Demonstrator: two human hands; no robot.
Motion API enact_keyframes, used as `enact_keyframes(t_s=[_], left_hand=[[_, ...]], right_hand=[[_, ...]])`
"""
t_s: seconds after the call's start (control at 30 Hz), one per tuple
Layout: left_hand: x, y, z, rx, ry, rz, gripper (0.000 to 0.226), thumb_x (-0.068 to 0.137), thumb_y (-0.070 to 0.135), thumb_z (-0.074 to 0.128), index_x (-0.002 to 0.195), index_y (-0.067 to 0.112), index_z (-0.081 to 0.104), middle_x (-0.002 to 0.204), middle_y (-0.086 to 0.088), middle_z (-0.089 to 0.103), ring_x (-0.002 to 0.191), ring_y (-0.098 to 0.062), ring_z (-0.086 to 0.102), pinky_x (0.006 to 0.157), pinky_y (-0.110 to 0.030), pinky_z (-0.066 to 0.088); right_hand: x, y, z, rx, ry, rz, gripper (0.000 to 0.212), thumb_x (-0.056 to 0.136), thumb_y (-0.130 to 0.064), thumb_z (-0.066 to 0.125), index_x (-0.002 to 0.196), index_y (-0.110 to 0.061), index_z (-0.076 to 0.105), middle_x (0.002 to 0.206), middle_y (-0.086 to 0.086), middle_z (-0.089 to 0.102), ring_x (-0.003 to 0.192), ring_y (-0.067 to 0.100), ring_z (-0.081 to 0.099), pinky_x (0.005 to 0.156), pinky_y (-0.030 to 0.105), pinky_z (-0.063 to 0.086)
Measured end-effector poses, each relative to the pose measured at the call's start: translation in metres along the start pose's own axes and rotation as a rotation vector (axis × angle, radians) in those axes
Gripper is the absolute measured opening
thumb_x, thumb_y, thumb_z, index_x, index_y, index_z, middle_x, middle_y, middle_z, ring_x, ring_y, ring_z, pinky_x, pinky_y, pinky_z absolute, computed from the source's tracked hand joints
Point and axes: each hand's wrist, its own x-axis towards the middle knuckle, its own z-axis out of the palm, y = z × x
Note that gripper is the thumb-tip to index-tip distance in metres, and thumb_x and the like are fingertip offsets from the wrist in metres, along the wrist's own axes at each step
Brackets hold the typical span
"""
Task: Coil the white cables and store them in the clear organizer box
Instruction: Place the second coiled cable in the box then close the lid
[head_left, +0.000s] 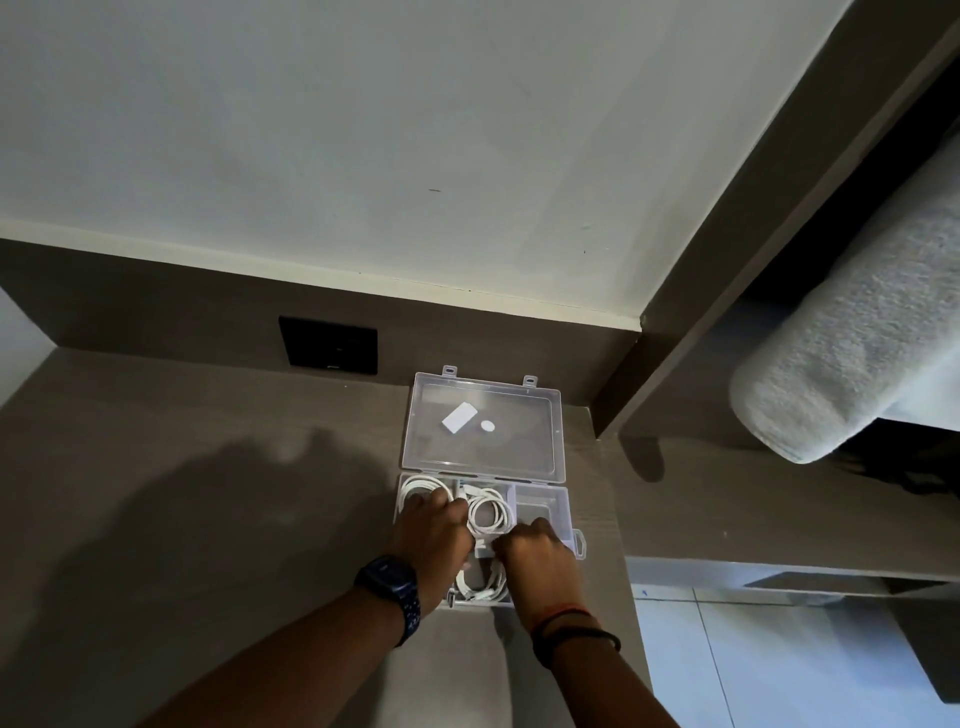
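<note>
The clear organizer box (563, 506) lies open on the brown desk, its lid (550, 415) folded back toward the wall. One coiled white cable (418, 486) fills the far left compartment, another coil (491, 512) sits in the middle one, and a third cable (480, 587) lies in the near compartment. My left hand (428, 532), with a dark watch on the wrist, rests over the left compartments with fingers on the left coil. My right hand (537, 553) presses down at the middle of the box, fingers curled on a white cable end. The far right compartment holds no cable.
A black socket plate (330, 345) is set in the back panel. A grey towel roll (852, 343) lies on a shelf at right. The desk edge (631, 566) drops to a tiled floor on the right. A small white tag lies on the lid.
</note>
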Motion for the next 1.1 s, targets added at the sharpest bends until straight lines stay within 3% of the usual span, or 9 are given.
enact_keyframes(t_s=[0.07, 0.2, 0.37, 0.53, 0.63, 0.7, 0.83, 0.97, 1.1], left_hand=[[-0.002, 0.003, -0.005, 0.056, 0.038, 0.009, 0.018, 0.055, 0.036, 0.081, 0.062, 0.021, 0.073, 0.074, 0.005, 0.065, 0.077, -0.022, 0.061, 0.064, -0.031, 0.047], [-0.004, 0.004, -0.002, 0.112, 0.153, 0.049, 0.021, 0.04, 0.031, 0.083, 0.047, 0.018, 0.068, 0.062, 0.006, 0.063, 0.061, -0.018, 0.062, 0.051, -0.025, 0.044], [-0.012, 0.002, 0.008, 0.123, 0.221, 0.151, 0.01, 0.052, 0.023, 0.075, 0.052, 0.017, 0.067, 0.072, 0.006, 0.064, 0.065, -0.021, 0.061, 0.054, -0.028, 0.043], [-0.018, -0.003, 0.016, 0.005, 0.301, 0.191, 0.011, 0.061, 0.024, 0.078, 0.061, 0.019, 0.068, 0.068, 0.005, 0.065, 0.066, -0.021, 0.063, 0.052, -0.027, 0.046], [-0.023, -0.01, 0.007, -0.146, 0.288, 0.195, 0.017, 0.053, 0.035, 0.085, 0.064, 0.028, 0.073, 0.067, 0.012, 0.067, 0.068, -0.016, 0.066, 0.052, -0.023, 0.052], [-0.028, -0.017, 0.004, -0.266, 0.253, 0.252, 0.011, 0.065, 0.039, 0.077, 0.07, 0.03, 0.075, 0.07, 0.012, 0.071, 0.071, -0.017, 0.066, 0.059, -0.026, 0.055], [-0.035, -0.025, 0.002, -0.357, -0.008, 0.283, 0.035, 0.078, 0.057, 0.056, 0.092, 0.029, 0.073, 0.087, 0.003, 0.074, 0.089, -0.021, 0.06, 0.078, -0.031, 0.047], [-0.033, -0.029, 0.004, -0.405, -0.059, 0.248, 0.022, 0.082, 0.039, 0.059, 0.091, 0.026, 0.074, 0.092, 0.002, 0.075, 0.091, -0.02, 0.061, 0.081, -0.029, 0.045], [-0.036, -0.038, 0.01, -0.428, -0.064, 0.168, 0.022, 0.081, 0.035, 0.054, 0.087, 0.026, 0.073, 0.089, 0.006, 0.076, 0.086, -0.018, 0.062, 0.078, -0.028, 0.046]], right_hand=[[0.0, 0.002, 0.001, -0.023, 0.012, -0.012, 0.025, 0.092, -0.013, 0.045, 0.106, -0.006, 0.065, 0.111, 0.015, 0.062, 0.109, 0.032, 0.051, 0.082, 0.042, 0.049], [-0.002, 0.0, 0.002, -0.059, -0.047, 0.0, 0.026, 0.091, -0.006, 0.044, 0.109, -0.004, 0.063, 0.114, 0.016, 0.062, 0.11, 0.031, 0.051, 0.086, 0.041, 0.048], [-0.01, 0.001, -0.003, -0.026, -0.061, -0.01, 0.023, 0.092, -0.014, 0.046, 0.103, -0.009, 0.065, 0.109, 0.015, 0.068, 0.103, 0.03, 0.059, 0.084, 0.039, 0.048], [-0.021, 0.006, -0.015, 0.126, -0.1, -0.049, 0.027, 0.086, -0.033, 0.05, 0.095, -0.019, 0.071, 0.103, 0.007, 0.07, 0.098, 0.026, 0.062, 0.081, 0.033, 0.049], [-0.024, 0.009, -0.02, 0.251, -0.206, -0.056, 0.026, 0.08, -0.037, 0.058, 0.099, -0.025, 0.072, 0.105, 0.0, 0.072, 0.098, 0.021, 0.063, 0.081, 0.027, 0.047], [-0.024, 0.01, -0.021, 0.265, -0.225, -0.063, 0.027, 0.078, -0.041, 0.061, 0.097, -0.027, 0.073, 0.103, -0.001, 0.073, 0.095, 0.02, 0.064, 0.077, 0.023, 0.045], [-0.022, 0.006, -0.023, 0.246, -0.236, -0.059, 0.023, 0.081, -0.037, 0.06, 0.095, -0.025, 0.074, 0.101, 0.003, 0.073, 0.092, 0.023, 0.064, 0.076, 0.028, 0.048], [-0.017, 0.002, -0.021, 0.199, -0.268, -0.05, 0.025, 0.086, -0.037, 0.058, 0.096, -0.019, 0.073, 0.104, 0.009, 0.071, 0.093, 0.027, 0.064, 0.076, 0.029, 0.047], [-0.015, 0.002, -0.018, 0.185, -0.327, 0.002, 0.039, 0.084, -0.047, 0.054, 0.097, -0.014, 0.07, 0.104, 0.011, 0.071, 0.094, 0.029, 0.064, 0.077, 0.033, 0.05]])
